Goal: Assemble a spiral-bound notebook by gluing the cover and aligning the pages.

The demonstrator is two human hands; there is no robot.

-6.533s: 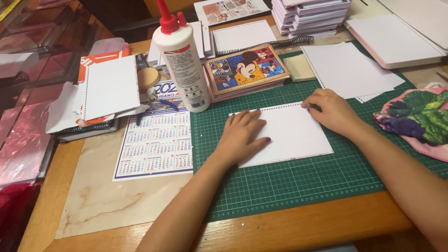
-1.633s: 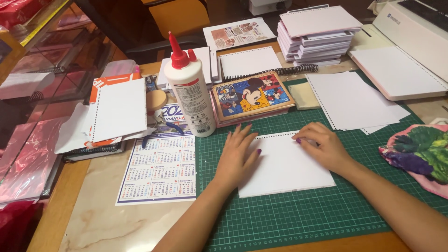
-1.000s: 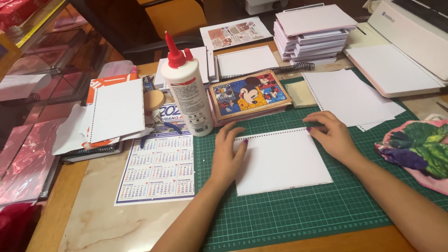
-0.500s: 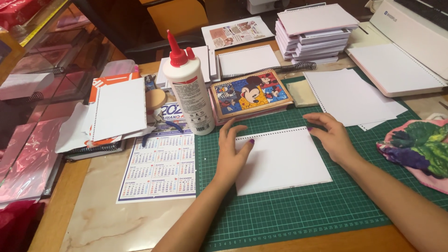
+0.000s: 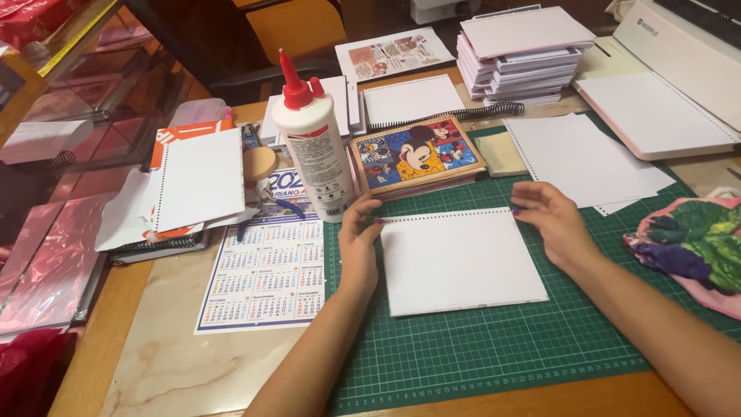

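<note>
A white punched sheet stack [image 5: 459, 261] lies flat on the green cutting mat [image 5: 494, 355], its row of holes along the far edge. My left hand [image 5: 360, 243] rests at the stack's left edge, fingers touching the far left corner. My right hand [image 5: 549, 222] sits at the far right corner, fingers spread over the edge. Neither hand lifts the stack.
A white glue bottle with a red cap [image 5: 312, 147] stands just left of the stack. A cartoon-covered book [image 5: 413, 153] lies behind it. A calendar sheet [image 5: 266, 270], loose white sheets [image 5: 583, 158], stacked notebooks [image 5: 521, 54], a binding machine [image 5: 679, 69] and a floral cloth [image 5: 691, 247] surround the mat.
Both hands slid off the top of the white stack outward to its left and right far corners. The stack stayed on the mat.
</note>
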